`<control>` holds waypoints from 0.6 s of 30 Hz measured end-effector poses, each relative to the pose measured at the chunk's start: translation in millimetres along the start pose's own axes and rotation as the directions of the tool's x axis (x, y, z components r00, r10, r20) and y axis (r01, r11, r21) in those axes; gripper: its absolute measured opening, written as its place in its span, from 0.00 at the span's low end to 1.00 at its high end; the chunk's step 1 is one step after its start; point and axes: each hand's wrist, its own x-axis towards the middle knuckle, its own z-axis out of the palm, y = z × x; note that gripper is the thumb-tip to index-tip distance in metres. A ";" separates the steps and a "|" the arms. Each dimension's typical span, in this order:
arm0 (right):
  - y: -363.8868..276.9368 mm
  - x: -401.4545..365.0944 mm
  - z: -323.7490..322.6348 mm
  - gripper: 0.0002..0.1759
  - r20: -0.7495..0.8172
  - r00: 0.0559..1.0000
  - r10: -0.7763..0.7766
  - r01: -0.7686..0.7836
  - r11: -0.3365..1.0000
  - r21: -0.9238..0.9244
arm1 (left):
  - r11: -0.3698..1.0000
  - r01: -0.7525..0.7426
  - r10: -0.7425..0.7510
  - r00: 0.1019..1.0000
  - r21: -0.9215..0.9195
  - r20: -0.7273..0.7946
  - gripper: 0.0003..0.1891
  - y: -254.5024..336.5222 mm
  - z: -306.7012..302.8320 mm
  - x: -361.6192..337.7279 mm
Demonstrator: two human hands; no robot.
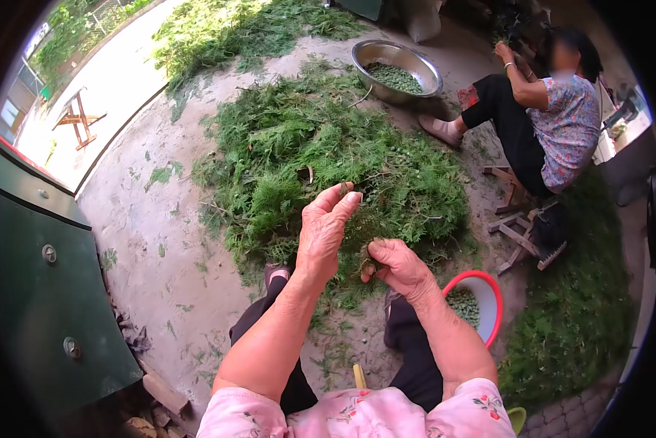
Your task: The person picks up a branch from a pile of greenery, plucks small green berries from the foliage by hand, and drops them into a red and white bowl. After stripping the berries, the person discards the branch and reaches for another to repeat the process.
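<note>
Shirt (353,417) is running off the bottom edge. Above it, the left hand (326,223) is pinching narrowly at something too small to make out; the right hand (399,269) is gripping a sprig (366,257) (its outline is melting into the pile (277,131) behind). The right forearm (452,336) is partly hiding a bowl (499,303). A person (569,131) is holding something lost in shadow.
</note>
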 end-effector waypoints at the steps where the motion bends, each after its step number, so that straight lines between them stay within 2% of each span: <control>1: 1.4 -0.3 3.5 0.15 0.002 1.000 0.008 -0.008 1.000 0.007 | 0.999 0.048 -0.048 0.999 -0.010 -0.009 0.18 3.0 -0.6 -1.2; 3: 1.0 -2.6 6.9 0.14 0.018 0.999 -0.032 0.033 0.999 -0.022 | 0.994 0.106 -0.106 0.994 -0.016 -0.014 0.17 3.4 -0.8 0.0; 4: 0.8 -0.9 5.1 0.14 0.005 0.999 -0.051 0.052 0.998 -0.047 | 0.988 0.137 -0.135 0.990 -0.067 0.031 0.15 2.3 -1.4 0.8; 6: -5.3 -0.5 1.3 0.15 0.024 1.000 -0.011 0.011 1.000 0.007 | 0.979 0.179 -0.169 0.981 -0.102 0.096 0.12 2.8 0.9 -1.3; 7: -8.2 -2.0 -0.2 0.15 0.048 0.999 0.017 -0.020 0.999 0.047 | 0.987 0.138 -0.134 0.989 -0.081 0.058 0.11 -2.7 2.6 0.1; 8: -9.7 -3.5 1.0 0.17 0.102 0.995 0.005 -0.022 0.986 0.168 | 0.982 0.166 -0.164 0.986 -0.089 0.036 0.10 -4.5 3.1 -0.8; 11: -14.5 -7.7 3.5 0.21 0.054 0.998 0.012 -0.022 0.983 0.183 | 0.969 0.201 -0.203 0.979 -0.142 0.000 0.08 -0.9 5.9 -1.0; 12: -13.3 -7.1 -0.9 0.25 0.101 0.995 -0.018 -0.001 0.984 0.176 | 0.966 0.212 -0.219 0.975 -0.145 -0.038 0.07 3.2 6.2 -2.4; 13: -15.1 -7.8 -2.8 0.25 0.100 0.995 -0.018 0.000 0.984 0.179 | 0.964 0.222 -0.235 0.969 -0.149 -0.075 0.06 5.6 6.2 -2.7; 15: -18.3 -10.2 -6.7 0.25 0.039 0.998 -0.050 0.045 0.990 0.137 | 0.969 0.157 -0.184 0.974 -0.191 -0.134 0.04 -1.4 0.7 1.9; 17: -13.5 -10.6 -23.5 0.22 -0.019 0.997 -0.073 0.075 0.992 0.104 | 0.982 0.110 -0.139 0.972 -0.153 -0.191 0.05 -4.6 -1.9 3.8; 18: -18.9 -14.9 -26.2 0.21 -0.053 0.996 -0.071 0.071 0.997 0.001 | 0.980 0.178 -0.187 0.977 -0.089 -0.105 0.05 -3.4 -1.2 1.8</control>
